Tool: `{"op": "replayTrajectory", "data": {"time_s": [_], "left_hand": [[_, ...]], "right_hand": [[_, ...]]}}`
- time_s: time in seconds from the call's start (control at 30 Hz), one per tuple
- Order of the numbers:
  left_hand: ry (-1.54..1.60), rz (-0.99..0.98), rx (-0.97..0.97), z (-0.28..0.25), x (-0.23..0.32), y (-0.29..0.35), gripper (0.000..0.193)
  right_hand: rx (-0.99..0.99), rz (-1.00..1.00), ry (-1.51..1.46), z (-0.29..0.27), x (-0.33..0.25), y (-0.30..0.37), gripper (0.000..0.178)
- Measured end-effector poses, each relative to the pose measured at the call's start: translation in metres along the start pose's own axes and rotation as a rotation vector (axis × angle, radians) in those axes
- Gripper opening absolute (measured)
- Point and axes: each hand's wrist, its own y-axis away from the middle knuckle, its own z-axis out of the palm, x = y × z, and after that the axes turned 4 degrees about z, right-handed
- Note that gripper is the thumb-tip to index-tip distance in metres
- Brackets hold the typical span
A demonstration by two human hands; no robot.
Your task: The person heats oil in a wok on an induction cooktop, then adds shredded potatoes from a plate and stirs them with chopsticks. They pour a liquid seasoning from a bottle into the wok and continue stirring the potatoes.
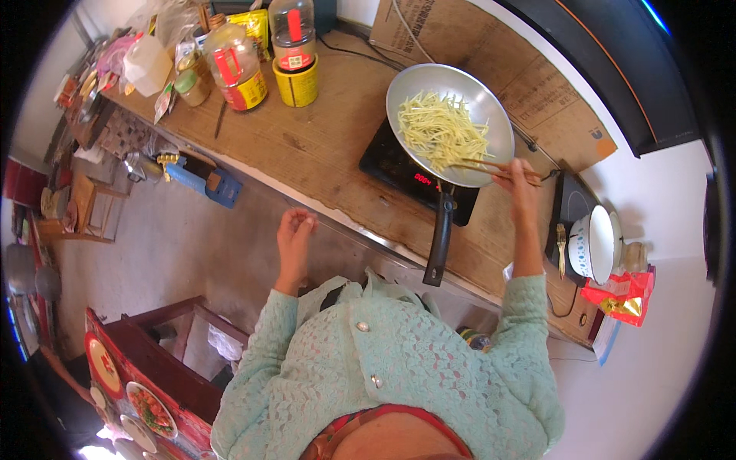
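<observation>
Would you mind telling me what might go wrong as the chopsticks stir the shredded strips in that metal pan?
1. The right hand holds wooden chopsticks at the rim of the shallow silver metal pan; pale yellow shredded strips could get flicked out.
2. The left hand is off the pan's long black handle, so the pan might shift on the black induction cooker.
3. That handle juts past the wooden counter edge; the body could knock it.
</observation>
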Motion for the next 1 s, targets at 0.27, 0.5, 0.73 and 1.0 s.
{"op": "replayTrajectory", "data": {"time_s": [0.27,0.5,0.73,1.0], "left_hand": [[0.017,0.094,-0.113,0.023,-0.043,-0.076,0.016],[0.061,0.051,-0.097,0.038,-0.051,-0.086,0.017],[0.087,0.02,-0.052,0.038,-0.049,-0.085,0.018],[0.032,0.03,-0.086,0.036,-0.048,-0.086,0.017]], "right_hand": [[-0.126,-0.157,-0.159,0.093,-0.001,-0.039,0.026],[-0.2,-0.101,0.025,0.051,0.005,-0.072,0.028],[-0.015,-0.026,0.113,-0.025,-0.029,-0.074,0.027],[-0.119,-0.034,-0.026,0.018,-0.007,-0.084,0.027]]}}
